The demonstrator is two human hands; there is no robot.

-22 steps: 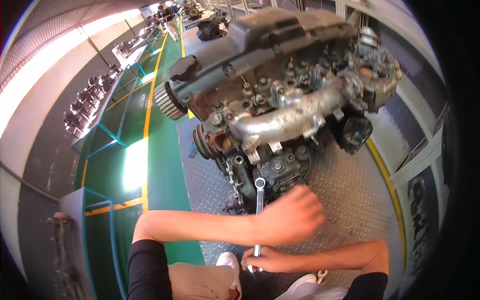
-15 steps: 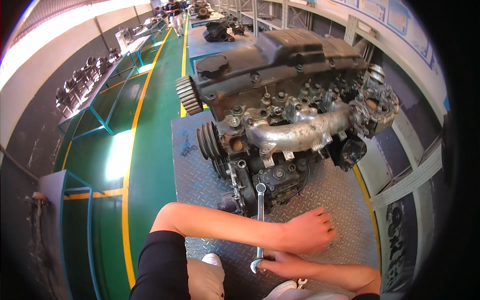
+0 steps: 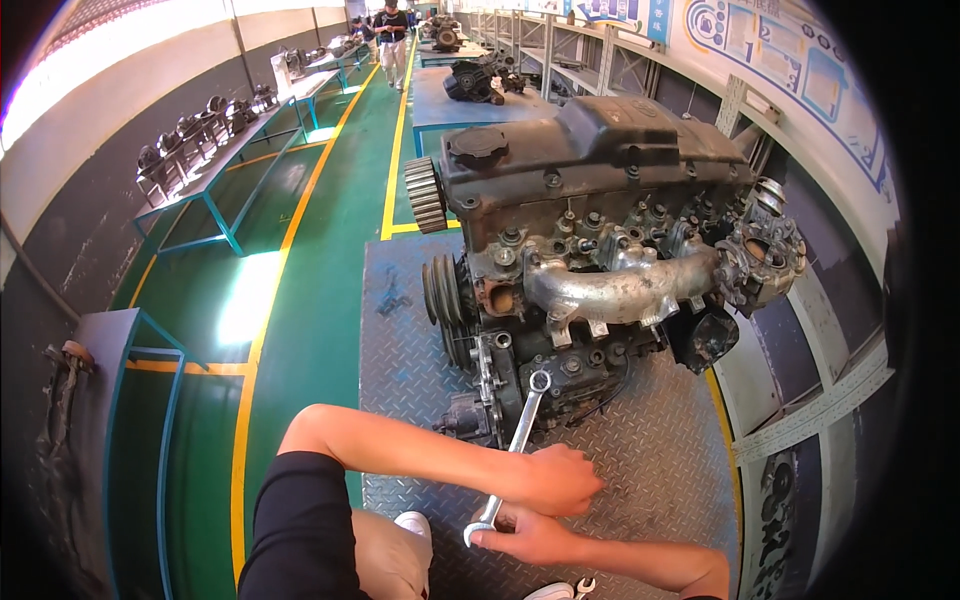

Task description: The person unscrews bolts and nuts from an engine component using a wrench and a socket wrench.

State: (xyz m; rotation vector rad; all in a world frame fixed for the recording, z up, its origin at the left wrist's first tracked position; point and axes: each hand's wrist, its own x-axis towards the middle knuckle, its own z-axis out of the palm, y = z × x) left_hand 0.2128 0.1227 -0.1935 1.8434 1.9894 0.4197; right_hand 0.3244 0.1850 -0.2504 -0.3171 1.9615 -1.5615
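A long combination wrench (image 3: 521,430) slants upward, its ring end in front of the lower engine block. My right hand (image 3: 525,537) grips it near the open-jaw end, thumb laid along the metal. My left hand (image 3: 562,480) is closed in a loose fist just above the right one, its forearm crossing over the wrench shaft. Nothing shows in the left fingers, which curl downward. Before both hands stands a car engine (image 3: 600,230) with a dark cover, a silver curved manifold (image 3: 625,290) and ribbed pulleys (image 3: 447,305) at its left side.
The engine sits on a steel tread-plate table (image 3: 640,460). A second wrench (image 3: 584,588) shows by my shoe. Workbenches with parts (image 3: 190,190) line the left wall. Metal shelving (image 3: 815,410) stands at right. A person (image 3: 392,45) is in the far aisle.
The wrench has tilted, its jaw end moving left with my right hand. My left hand has drawn leftward and its fingers are curled further under. The view has shifted, placing the engine lower.
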